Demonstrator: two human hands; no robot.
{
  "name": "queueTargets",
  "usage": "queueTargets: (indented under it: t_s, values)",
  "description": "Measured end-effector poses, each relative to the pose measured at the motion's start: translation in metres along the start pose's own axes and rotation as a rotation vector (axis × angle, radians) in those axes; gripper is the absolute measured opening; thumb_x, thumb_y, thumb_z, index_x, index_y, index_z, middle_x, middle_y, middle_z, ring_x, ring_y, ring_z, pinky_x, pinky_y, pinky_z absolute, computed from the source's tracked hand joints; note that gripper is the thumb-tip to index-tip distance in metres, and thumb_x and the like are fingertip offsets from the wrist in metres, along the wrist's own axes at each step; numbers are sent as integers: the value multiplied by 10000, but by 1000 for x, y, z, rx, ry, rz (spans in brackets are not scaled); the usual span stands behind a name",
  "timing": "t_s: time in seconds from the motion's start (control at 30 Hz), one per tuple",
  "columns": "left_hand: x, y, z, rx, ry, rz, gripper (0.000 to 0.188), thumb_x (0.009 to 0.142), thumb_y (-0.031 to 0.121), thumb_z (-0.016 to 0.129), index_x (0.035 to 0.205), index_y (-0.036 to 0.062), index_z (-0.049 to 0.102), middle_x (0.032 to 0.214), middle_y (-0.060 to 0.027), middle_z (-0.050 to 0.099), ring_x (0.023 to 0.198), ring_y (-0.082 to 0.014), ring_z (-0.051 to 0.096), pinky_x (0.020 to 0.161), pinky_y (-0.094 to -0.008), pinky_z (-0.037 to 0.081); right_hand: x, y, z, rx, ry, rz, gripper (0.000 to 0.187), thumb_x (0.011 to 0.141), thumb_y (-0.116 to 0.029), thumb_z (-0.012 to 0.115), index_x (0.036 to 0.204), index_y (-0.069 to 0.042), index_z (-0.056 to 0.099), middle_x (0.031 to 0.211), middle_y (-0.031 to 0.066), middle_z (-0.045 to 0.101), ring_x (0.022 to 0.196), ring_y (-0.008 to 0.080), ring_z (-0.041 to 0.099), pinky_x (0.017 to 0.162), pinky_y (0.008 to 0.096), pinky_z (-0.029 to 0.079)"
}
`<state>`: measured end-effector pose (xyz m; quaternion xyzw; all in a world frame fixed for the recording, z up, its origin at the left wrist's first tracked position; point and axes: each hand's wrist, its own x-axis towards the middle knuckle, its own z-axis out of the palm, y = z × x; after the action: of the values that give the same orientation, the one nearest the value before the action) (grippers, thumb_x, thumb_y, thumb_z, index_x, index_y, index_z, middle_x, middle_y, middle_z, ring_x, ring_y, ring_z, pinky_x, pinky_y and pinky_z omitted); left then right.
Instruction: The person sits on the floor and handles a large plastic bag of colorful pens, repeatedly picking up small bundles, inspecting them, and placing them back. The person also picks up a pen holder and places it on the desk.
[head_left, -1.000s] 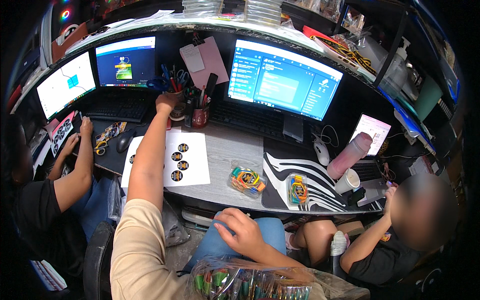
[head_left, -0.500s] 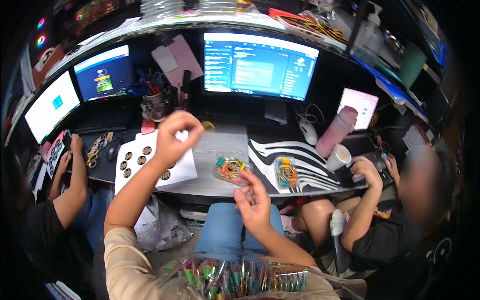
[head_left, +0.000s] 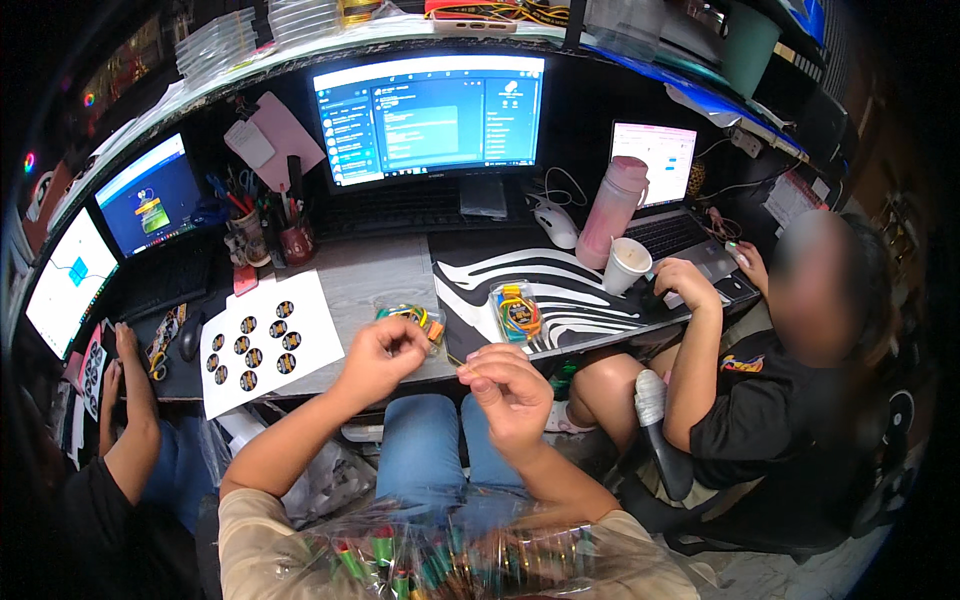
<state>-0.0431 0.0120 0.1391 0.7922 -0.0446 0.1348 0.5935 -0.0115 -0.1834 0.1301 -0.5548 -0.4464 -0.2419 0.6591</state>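
Note:
Just past my knees, at the desk's front edge, my left hand [head_left: 385,357] and my right hand [head_left: 508,392] face each other with a small gap between. Both have thumb and fingers closed in a pinch; what they hold, if anything, is too small to make out. Partly hidden behind my left hand is a clear pack [head_left: 432,325] with coloured cords inside. A similar clear pack [head_left: 516,314] lies on the black-and-white striped mat [head_left: 575,285]. Left of my hands is a white sheet [head_left: 310,300] with round black stickers.
A clear plastic bag [head_left: 430,555] of green and red pieces rests on my lap. On the right stand a paper cup [head_left: 627,266], a pink bottle [head_left: 612,210] and a laptop [head_left: 655,240]. Co-workers sit on both sides. Behind are a monitor [head_left: 430,125] and a pen holder [head_left: 247,238].
My left hand has come down and right from above the sticker sheet, close to my right hand. A yellow strip near its fingertips no longer shows. The view has turned right.

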Motion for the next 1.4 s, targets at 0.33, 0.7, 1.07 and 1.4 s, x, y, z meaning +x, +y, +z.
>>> queueTargets:
  t_s: [0.33,0.7,1.07,1.4]
  values:
    - [37,-4,56,-287,-329,-235,263,885,186,679,1070,8,619,896,-27,645,791,-83,586,736,-235,473,10,26,-36,196,112,716,220,876,-40,677,1079,41,696,903,126,710,628,111,631,605,224,516]
    - [109,-82,124,-175,84,-623,629,829,171,713,1326,-73,415,1045,-136,590,886,-183,583,724,-303,496,25,137,-92,-744,-103,982,236,711,-230,814,825,-40,731,741,128,705,685,256,693,654,354,530]
    - [130,-69,126,-224,-63,-738,158,822,127,699,902,10,626,780,-46,603,665,-132,560,576,-268,463,13,145,-92,-823,-77,906,259,698,-193,822,872,-32,715,787,112,716,732,261,699,672,365,530]
    - [105,-75,145,-405,99,-439,335,899,-53,566,1204,-56,428,1084,-170,622,937,-199,630,791,-328,524,5,130,-96,-367,92,981,238,792,-80,761,966,54,669,836,109,708,576,110,612,487,235,470]
